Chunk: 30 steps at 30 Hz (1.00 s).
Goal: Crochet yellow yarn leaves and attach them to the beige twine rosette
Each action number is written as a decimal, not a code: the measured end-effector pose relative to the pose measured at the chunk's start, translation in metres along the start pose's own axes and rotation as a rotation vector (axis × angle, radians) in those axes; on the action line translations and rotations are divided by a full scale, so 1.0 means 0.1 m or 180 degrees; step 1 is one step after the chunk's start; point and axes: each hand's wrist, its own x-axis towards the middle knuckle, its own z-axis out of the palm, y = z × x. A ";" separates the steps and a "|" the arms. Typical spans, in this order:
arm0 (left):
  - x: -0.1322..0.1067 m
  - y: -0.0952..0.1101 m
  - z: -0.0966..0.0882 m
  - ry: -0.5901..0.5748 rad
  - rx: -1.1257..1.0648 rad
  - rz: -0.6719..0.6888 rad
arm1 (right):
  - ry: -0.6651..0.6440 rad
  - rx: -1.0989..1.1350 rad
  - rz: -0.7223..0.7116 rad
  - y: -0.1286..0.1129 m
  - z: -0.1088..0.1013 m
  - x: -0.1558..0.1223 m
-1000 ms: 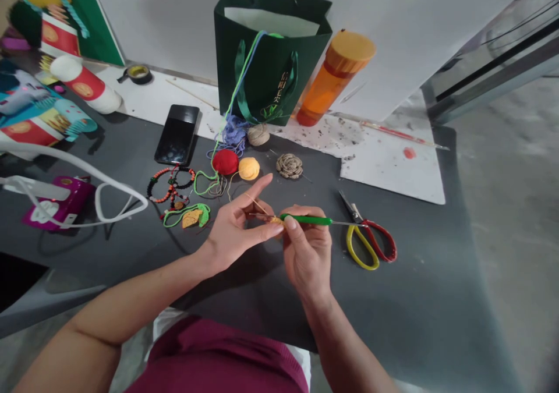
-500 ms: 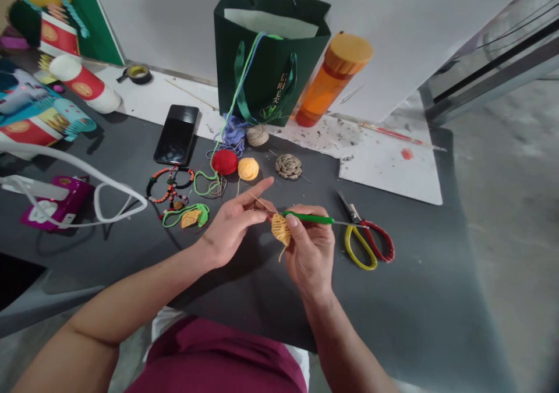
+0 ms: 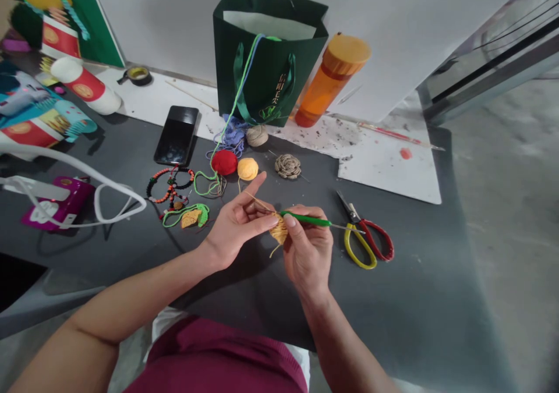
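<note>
My right hand (image 3: 311, 247) is closed around a crochet hook with a green handle (image 3: 305, 218); its bare metal end points right. My left hand (image 3: 238, 224) pinches the upper edge of a small yellow crocheted piece (image 3: 279, 231), index finger raised with yarn running over it. The right thumb lies against the same piece, and a short yarn tail hangs below it. The hook's working tip is hidden by the fingers. Behind the hands sits a yellow yarn ball (image 3: 248, 169), its strand leading towards my left hand.
Scissors (image 3: 362, 236) lie to the right. Beyond the hands are a red yarn ball (image 3: 224, 162), a beige crocheted rosette (image 3: 287, 166), a phone (image 3: 176, 135), a dark green paper bag (image 3: 266, 61) and an orange bottle (image 3: 334, 78). A purple power socket (image 3: 65, 206) with white cables stands left.
My left thumb has moved right onto the yellow piece, covering more of it. The raised index finger has shifted slightly left, and the piece's tail now swings further left.
</note>
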 end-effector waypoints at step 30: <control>0.02 0.04 -0.02 0.0005 -0.0588 -0.0757 | 0.0249 -0.0567 -0.0556 -0.04 -0.07 -0.07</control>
